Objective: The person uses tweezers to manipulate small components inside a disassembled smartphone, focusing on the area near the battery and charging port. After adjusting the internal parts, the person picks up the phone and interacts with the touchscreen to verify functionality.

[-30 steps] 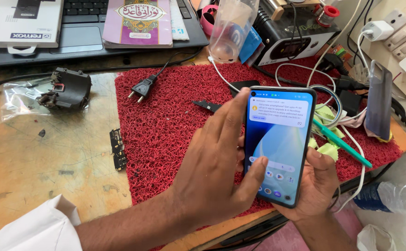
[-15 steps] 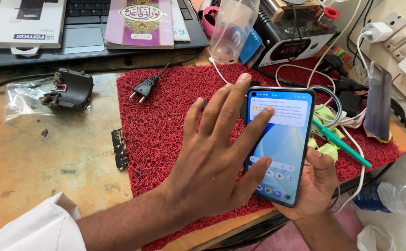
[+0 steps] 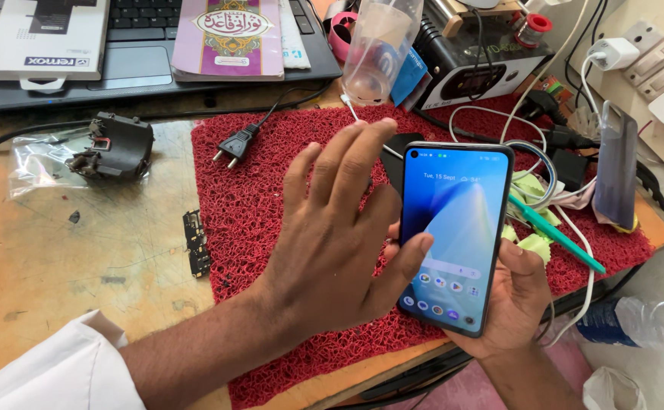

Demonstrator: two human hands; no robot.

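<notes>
My right hand [image 3: 510,300] holds a smartphone [image 3: 453,231] upright from below, its lit blue home screen facing me. My left hand [image 3: 339,235] hovers in front of the phone with fingers spread, and its thumb rests on the left part of the screen. Both hands are above a red woven mat [image 3: 271,197] on a worn wooden table [image 3: 81,250]. A white sleeve covers my left forearm at the bottom left.
A black plug [image 3: 233,146] and cable lie on the mat. A small circuit board [image 3: 195,243] sits at the mat's left edge, near a black part [image 3: 115,146] on a plastic bag. Behind are a laptop [image 3: 134,64], booklet, clear bottle [image 3: 381,49], and cables, a second phone [image 3: 616,167] and a green tool [image 3: 556,235] at the right.
The notification banner at the top of the screen has gone, leaving the plain home screen. My left hand has shifted slightly left, with its fingers off the screen's upper part.
</notes>
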